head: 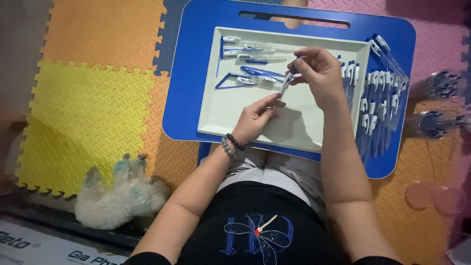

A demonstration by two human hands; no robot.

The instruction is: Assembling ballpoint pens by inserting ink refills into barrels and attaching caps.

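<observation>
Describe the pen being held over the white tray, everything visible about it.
The pen is a slim ballpoint with a clear, plastic-looking barrel and blue and white parts. It slants above the white tray, upper end toward the far side. The right hand pinches its upper, blue end; the left hand grips its lower end with the fingertips. It does not rest on the tray. Finer details are too small to tell.

Plastic, foam and fur

The pen (pixel 287 81) was clear glossy plastic; the tray (pixel 294 132) smooth and matt; the mats (pixel 93 98) at left embossed foam; the toy (pixel 120 196) at lower left fluffy.
</observation>
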